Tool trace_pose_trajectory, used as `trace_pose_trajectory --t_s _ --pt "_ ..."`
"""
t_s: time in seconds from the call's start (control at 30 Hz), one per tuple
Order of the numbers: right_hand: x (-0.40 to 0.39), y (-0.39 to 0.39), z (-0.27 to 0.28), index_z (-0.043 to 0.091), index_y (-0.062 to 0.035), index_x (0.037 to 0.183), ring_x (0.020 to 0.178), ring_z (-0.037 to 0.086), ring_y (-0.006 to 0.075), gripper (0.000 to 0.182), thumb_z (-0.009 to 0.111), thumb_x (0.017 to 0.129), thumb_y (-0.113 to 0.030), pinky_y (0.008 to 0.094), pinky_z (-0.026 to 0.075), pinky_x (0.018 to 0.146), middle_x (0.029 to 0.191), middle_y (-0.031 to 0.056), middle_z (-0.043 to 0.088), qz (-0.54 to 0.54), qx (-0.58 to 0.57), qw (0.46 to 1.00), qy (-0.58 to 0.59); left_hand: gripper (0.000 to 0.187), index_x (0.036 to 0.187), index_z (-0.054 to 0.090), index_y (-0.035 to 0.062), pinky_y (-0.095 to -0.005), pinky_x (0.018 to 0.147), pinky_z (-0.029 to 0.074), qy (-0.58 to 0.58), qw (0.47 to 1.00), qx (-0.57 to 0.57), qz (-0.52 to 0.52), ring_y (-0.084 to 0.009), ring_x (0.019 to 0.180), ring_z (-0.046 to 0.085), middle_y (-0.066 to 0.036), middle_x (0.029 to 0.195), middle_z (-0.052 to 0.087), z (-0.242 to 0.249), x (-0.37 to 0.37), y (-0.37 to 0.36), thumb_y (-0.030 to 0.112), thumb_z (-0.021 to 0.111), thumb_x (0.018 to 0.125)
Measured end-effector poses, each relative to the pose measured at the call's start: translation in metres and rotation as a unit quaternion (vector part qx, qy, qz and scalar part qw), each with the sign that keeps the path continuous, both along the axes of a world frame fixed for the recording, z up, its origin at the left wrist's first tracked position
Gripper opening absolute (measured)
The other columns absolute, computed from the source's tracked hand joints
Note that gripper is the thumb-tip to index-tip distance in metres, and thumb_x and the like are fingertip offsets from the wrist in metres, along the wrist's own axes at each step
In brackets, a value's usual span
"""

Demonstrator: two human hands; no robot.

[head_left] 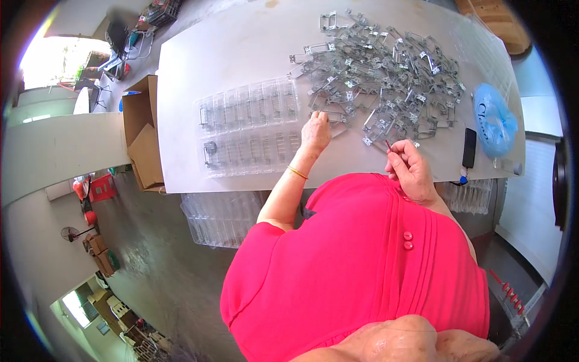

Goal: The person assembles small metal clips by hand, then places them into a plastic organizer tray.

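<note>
My left hand [316, 131] is closed at the near left edge of a heap of small metal brackets [386, 75]. Its fingertips pinch what looks like one metal bracket [339, 128], partly hidden by the fingers. In my right hand [411, 172], thumb and fingers grip a thin dark red stick [388, 145], whose kind I cannot make out. That hand sits by the table's near edge, just below the heap. To the left of my left hand lie clear plastic trays [247, 125] with rows of compartments, several holding metal pieces.
A blue plastic bag [494, 120] and a black phone [469, 148] lie on the right of the white table [187, 66]. An open cardboard box [142, 136] stands against its left edge. More clear trays [220, 217] are below the near edge.
</note>
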State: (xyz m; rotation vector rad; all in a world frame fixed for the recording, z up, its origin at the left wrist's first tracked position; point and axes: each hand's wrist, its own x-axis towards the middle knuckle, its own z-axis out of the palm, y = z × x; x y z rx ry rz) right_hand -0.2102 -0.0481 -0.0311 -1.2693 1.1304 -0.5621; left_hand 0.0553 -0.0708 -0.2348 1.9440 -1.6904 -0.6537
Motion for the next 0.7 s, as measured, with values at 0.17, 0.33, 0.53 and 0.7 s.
trace_pose_trajectory --t_s 0.17,0.33,0.53,0.7 --pt "-0.027 -0.015 0.000 0.054 -0.0033 0.105 0.072 0.056 0.0060 0.008 0.054 0.103 -0.011 0.0230 0.048 0.065 0.081 0.0011 0.061 0.017 0.010 1.000 -0.005 0.026 0.107 0.059 0.0031 -0.0490 0.087 0.051 -0.077 0.987 0.134 0.035 -0.0408 0.102 0.061 -0.020 0.114 0.059 -0.024 -0.012 0.014 0.020 0.062 0.088" --pt "-0.043 -0.032 -0.005 0.055 -0.0030 0.105 0.072 0.056 0.0064 0.008 0.055 0.102 -0.010 0.0232 0.048 0.064 0.081 0.0016 0.060 0.034 0.023 0.999 -0.028 0.034 0.111 0.058 0.0039 -0.0470 0.093 0.050 -0.157 0.973 0.166 0.017 -0.0366 0.113 0.057 -0.019 0.121 0.057 -0.028 -0.025 0.024 0.020 0.066 0.082" --pt "-0.052 -0.051 -0.008 0.056 -0.0023 0.104 0.074 0.058 0.0075 0.008 0.057 0.101 -0.009 0.0249 0.050 0.065 0.083 0.0018 0.061 0.086 0.019 0.996 -0.032 0.036 0.111 0.057 0.0043 -0.0472 0.094 0.049 -0.177 0.968 0.179 0.003 -0.0364 0.114 0.058 -0.019 0.117 0.060 -0.048 -0.039 0.017 0.017 0.067 0.079" --pt "-0.056 -0.061 -0.007 0.057 -0.0019 0.103 0.076 0.059 0.0080 0.007 0.058 0.100 -0.008 0.0260 0.050 0.065 0.083 0.0022 0.062 0.101 0.005 0.995 -0.026 0.038 0.104 0.059 -0.0013 -0.0483 0.089 0.052 -0.157 0.973 0.166 0.008 -0.0411 0.101 0.064 -0.024 0.106 0.065 -0.039 -0.053 0.032 0.021 0.068 0.075"
